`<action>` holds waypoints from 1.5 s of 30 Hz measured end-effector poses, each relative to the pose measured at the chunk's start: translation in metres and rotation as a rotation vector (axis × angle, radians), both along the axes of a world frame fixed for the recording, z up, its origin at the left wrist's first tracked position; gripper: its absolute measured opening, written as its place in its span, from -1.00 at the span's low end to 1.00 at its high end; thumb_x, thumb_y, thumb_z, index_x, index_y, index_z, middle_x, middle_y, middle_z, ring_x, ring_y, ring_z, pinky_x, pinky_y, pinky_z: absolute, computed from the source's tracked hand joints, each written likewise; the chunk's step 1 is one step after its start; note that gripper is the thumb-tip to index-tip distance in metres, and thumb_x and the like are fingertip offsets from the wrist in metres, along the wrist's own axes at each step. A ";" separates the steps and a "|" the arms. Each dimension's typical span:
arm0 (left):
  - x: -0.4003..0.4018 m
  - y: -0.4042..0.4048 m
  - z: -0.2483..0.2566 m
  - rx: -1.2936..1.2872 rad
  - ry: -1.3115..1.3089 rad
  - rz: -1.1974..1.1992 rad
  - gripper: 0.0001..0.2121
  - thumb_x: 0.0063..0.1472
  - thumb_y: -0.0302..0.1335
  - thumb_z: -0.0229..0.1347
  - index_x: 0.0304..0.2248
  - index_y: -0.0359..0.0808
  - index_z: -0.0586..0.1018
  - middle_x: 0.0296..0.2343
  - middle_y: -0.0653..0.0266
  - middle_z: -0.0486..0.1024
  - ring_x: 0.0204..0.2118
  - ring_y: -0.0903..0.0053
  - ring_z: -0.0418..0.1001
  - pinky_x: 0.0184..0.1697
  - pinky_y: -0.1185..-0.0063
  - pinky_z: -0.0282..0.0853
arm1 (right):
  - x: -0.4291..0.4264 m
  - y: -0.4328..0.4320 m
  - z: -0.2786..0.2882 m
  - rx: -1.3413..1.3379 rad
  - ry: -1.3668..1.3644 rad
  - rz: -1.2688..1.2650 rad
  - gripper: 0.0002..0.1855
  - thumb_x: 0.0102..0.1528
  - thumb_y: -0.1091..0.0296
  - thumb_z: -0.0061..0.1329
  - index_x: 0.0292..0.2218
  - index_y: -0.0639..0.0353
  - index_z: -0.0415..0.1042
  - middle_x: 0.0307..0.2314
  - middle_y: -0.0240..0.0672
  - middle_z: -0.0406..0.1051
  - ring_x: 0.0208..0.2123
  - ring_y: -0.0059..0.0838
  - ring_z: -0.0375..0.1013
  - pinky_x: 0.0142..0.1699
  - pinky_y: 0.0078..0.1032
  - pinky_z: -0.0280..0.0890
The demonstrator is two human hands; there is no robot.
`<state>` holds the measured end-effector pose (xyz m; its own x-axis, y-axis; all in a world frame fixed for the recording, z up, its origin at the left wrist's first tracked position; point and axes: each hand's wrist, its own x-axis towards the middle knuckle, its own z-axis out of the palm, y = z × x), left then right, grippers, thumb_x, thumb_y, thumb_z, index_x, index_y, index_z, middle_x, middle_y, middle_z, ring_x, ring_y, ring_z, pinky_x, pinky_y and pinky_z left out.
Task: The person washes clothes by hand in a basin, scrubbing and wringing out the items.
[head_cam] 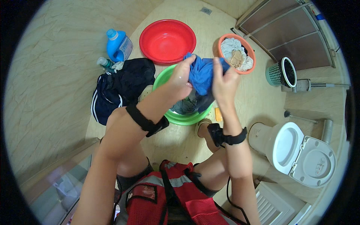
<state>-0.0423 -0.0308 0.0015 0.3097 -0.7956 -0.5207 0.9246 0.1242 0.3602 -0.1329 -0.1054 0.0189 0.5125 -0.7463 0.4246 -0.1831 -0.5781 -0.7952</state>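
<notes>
Both of my hands hold up a bunched wet-looking blue cloth (201,76) over a green plastic basin (180,120). My left hand (182,76) grips its left end. At the right end, my right hand (225,81) is closed on the cloth. Dark fabric (185,104) lies in the green basin beneath. An orange bar, perhaps soap (218,114), rests on the floor just right of the basin. Beyond it stands a red plastic basin (166,42) with nothing in it.
Dark clothes (123,84) are heaped at left beside a blue detergent bottle (119,45) and a small green bottle (105,63). An orange basin (250,47) of clothes, a wastebasket (274,74) and an open-lidded toilet (287,149) stand right. A floor drain (206,11) lies at the back.
</notes>
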 end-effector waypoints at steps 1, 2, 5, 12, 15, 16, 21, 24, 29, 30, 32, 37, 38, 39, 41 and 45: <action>-0.008 -0.001 -0.013 -0.015 -0.072 0.034 -0.78 0.23 -0.29 -0.20 -0.46 -0.20 0.40 -0.55 0.42 0.40 -0.55 0.64 0.38 -0.40 0.57 0.36 | 0.002 0.005 -0.011 -0.244 0.032 0.016 -0.62 -0.04 0.27 -0.01 -0.74 0.34 0.27 -0.86 -0.08 0.19 -0.83 -0.14 0.23 -0.67 -0.36 0.14; -0.019 -0.001 -0.026 -0.069 -0.133 0.052 -0.79 0.23 -0.30 -0.20 -0.46 -0.18 0.40 -0.56 0.45 0.39 -0.55 0.67 0.36 -0.40 0.60 0.33 | -0.001 0.014 -0.020 -0.370 0.025 0.077 -0.63 -0.06 0.28 0.00 -0.76 0.30 0.27 -0.88 -0.10 0.17 -0.83 -0.13 0.24 -0.68 -0.35 0.14; -0.026 0.014 -0.008 0.054 -0.547 -0.112 -0.80 0.21 -0.32 -0.17 -0.52 -0.13 0.40 -0.60 0.52 0.34 -0.55 0.75 0.31 -0.45 0.66 0.26 | 0.001 0.019 -0.012 -0.469 0.053 0.075 -0.63 -0.06 0.27 0.00 -0.79 0.22 0.29 -0.90 -0.13 0.18 -0.84 -0.18 0.26 -0.71 -0.35 0.14; -0.009 0.005 -0.049 -0.283 -0.173 -0.075 -0.77 0.24 -0.30 -0.18 -0.47 -0.19 0.43 -0.58 0.45 0.39 -0.56 0.70 0.34 -0.47 0.62 0.31 | 0.005 0.034 -0.022 -0.441 0.081 0.037 -0.52 0.01 0.16 -0.05 -0.81 0.26 0.33 -0.86 -0.04 0.23 -0.81 -0.07 0.28 -0.70 -0.27 0.13; -0.021 0.010 -0.001 0.022 -0.307 -0.078 -0.77 0.24 -0.29 -0.18 -0.53 -0.13 0.41 -0.59 0.49 0.36 -0.56 0.74 0.30 -0.50 0.63 0.27 | 0.009 0.006 -0.019 -0.307 0.190 -0.114 -0.51 0.01 0.17 -0.04 -0.81 0.30 0.32 -0.88 0.00 0.19 -0.83 -0.05 0.26 -0.71 -0.25 0.12; -0.020 0.010 -0.010 -0.025 -0.373 -0.063 -0.77 0.24 -0.30 -0.18 -0.53 -0.13 0.41 -0.59 0.49 0.35 -0.56 0.75 0.29 -0.50 0.64 0.26 | 0.009 0.013 -0.021 -0.339 0.174 -0.072 -0.50 0.01 0.16 -0.04 -0.82 0.30 0.31 -0.89 0.00 0.18 -0.84 -0.05 0.25 -0.71 -0.24 0.12; -0.009 0.005 -0.023 -0.004 -0.219 -0.098 -0.78 0.22 -0.32 -0.14 -0.57 -0.13 0.37 -0.69 0.52 0.31 -0.73 0.74 0.23 -0.68 0.73 0.13 | 0.011 0.012 -0.014 -0.424 0.356 -0.164 -0.49 0.04 0.12 -0.11 -0.79 0.31 0.35 -0.85 0.05 0.22 -0.79 -0.03 0.30 -0.66 -0.22 0.17; 0.017 0.013 -0.011 -0.191 -0.064 -0.188 -0.72 0.20 -0.16 -0.13 -0.42 -0.21 0.40 -0.55 0.35 0.41 -0.55 0.60 0.35 -0.49 0.63 0.15 | -0.006 -0.031 -0.018 0.013 0.326 0.054 -0.49 0.07 0.11 -0.13 -0.70 0.39 0.38 -0.83 -0.11 0.26 -0.74 -0.33 0.32 -0.59 -0.38 0.19; 0.023 0.015 0.019 -0.216 -0.083 0.027 -0.51 0.16 0.04 -0.19 -0.23 -0.27 0.37 -0.33 0.19 0.44 -0.32 0.46 0.42 -0.20 0.52 0.33 | -0.026 -0.008 0.026 0.788 -0.107 0.349 -0.68 0.12 0.17 -0.15 -0.28 0.30 0.39 -0.44 -0.43 0.38 -0.41 -0.64 0.34 -0.29 -0.62 0.26; 0.019 0.014 0.016 -0.233 -0.125 -0.007 -0.48 0.16 0.05 -0.20 -0.18 -0.29 0.35 -0.28 0.15 0.43 -0.24 0.42 0.40 -0.10 0.47 0.27 | -0.028 -0.006 0.028 0.869 -0.171 0.367 -0.65 0.12 0.16 -0.14 -0.22 0.28 0.36 -0.36 -0.38 0.38 -0.32 -0.60 0.35 -0.20 -0.58 0.26; 0.011 0.011 0.011 -0.299 -0.143 -0.111 -0.40 0.17 0.05 -0.23 -0.06 -0.34 0.29 -0.21 0.15 0.41 -0.15 0.38 0.38 -0.03 0.43 0.26 | -0.030 -0.011 0.026 0.995 -0.249 0.445 -0.54 0.11 0.16 -0.14 -0.05 0.28 0.23 -0.16 -0.32 0.33 -0.15 -0.49 0.34 -0.05 -0.50 0.25; -0.006 0.011 0.012 -0.393 -0.075 -0.358 -0.42 0.22 -0.01 -0.28 0.03 -0.34 0.21 -0.12 0.17 0.35 -0.12 0.43 0.37 -0.05 0.48 0.30 | -0.035 -0.004 0.030 0.843 -0.279 0.527 -0.56 0.05 0.35 -0.05 -0.05 0.30 0.22 -0.21 -0.32 0.35 -0.19 -0.54 0.34 -0.08 -0.55 0.24; -0.007 0.010 0.009 -0.399 -0.128 -0.389 -0.44 0.23 -0.03 -0.27 0.03 -0.34 0.21 -0.12 0.17 0.36 -0.12 0.44 0.38 -0.06 0.49 0.31 | -0.038 -0.005 0.031 0.805 -0.223 0.508 -0.57 0.04 0.36 -0.04 -0.06 0.31 0.23 -0.23 -0.33 0.36 -0.22 -0.55 0.35 -0.11 -0.56 0.25; -0.009 0.010 0.011 -0.400 -0.177 -0.419 -0.45 0.24 -0.04 -0.27 0.02 -0.34 0.21 -0.12 0.17 0.36 -0.13 0.45 0.39 -0.07 0.51 0.32 | -0.042 -0.007 0.030 0.772 -0.165 0.486 -0.58 0.03 0.38 -0.03 -0.08 0.32 0.25 -0.25 -0.33 0.37 -0.24 -0.56 0.36 -0.13 -0.58 0.26; -0.008 0.012 0.017 -0.428 -0.159 -0.443 -0.52 0.24 -0.17 -0.16 -0.02 -0.42 0.24 -0.17 0.16 0.39 -0.21 0.50 0.44 -0.12 0.55 0.36 | -0.045 -0.017 0.028 0.633 -0.098 0.402 -0.62 0.03 0.39 -0.02 -0.11 0.33 0.29 -0.30 -0.35 0.38 -0.29 -0.58 0.36 -0.17 -0.60 0.27; 0.002 0.010 0.014 -0.216 -0.436 -0.261 -0.60 0.21 -0.24 -0.06 -0.15 -0.46 0.36 -0.29 0.18 0.45 -0.31 0.55 0.46 -0.22 0.57 0.40 | -0.044 -0.037 0.021 0.508 -0.043 0.022 -0.78 0.06 0.39 -0.06 -0.29 0.37 0.41 -0.43 -0.34 0.42 -0.43 -0.58 0.39 -0.29 -0.63 0.31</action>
<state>-0.0406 -0.0204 0.0157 0.2382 -0.9494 -0.2047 0.7054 0.0242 0.7084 -0.1772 -0.1428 0.0399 0.5205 -0.8533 0.0321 -0.1361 -0.1200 -0.9834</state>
